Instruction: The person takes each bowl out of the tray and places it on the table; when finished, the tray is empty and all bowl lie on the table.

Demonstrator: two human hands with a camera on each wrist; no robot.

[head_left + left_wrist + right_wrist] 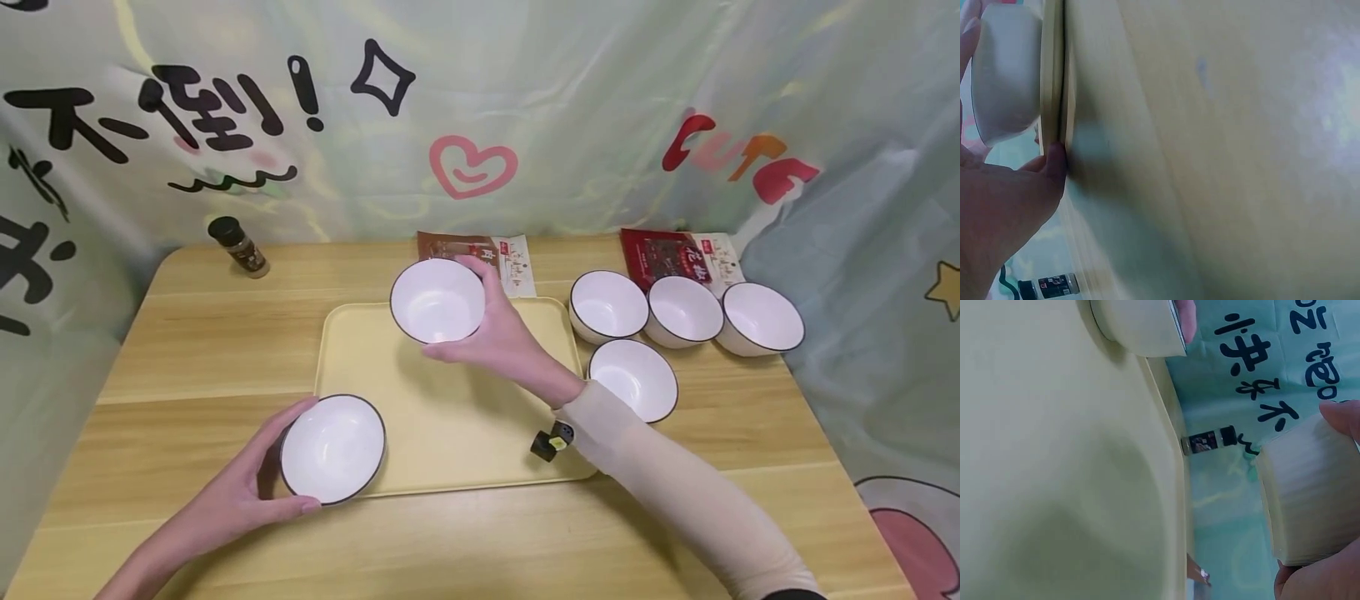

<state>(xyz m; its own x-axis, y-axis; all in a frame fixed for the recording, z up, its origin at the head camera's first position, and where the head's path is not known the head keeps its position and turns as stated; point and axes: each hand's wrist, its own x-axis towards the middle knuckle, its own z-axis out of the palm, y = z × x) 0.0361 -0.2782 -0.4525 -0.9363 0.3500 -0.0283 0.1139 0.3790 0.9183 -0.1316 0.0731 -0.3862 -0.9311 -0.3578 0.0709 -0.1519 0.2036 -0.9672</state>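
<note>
The left hand [243,492] grips a white bowl [333,450] at eight o'clock of the tray [480,442]; the right hand [501,329], reaching toward twelve, holds a second bowl [437,300] aloft. Four more bowls [609,307] stand toward three.

We're gripping with our left hand [238,498], thumb [288,507] low! Our right hand [501,335] is gripping farther forward, forearm [667,479] slanting in from the right.
</note>
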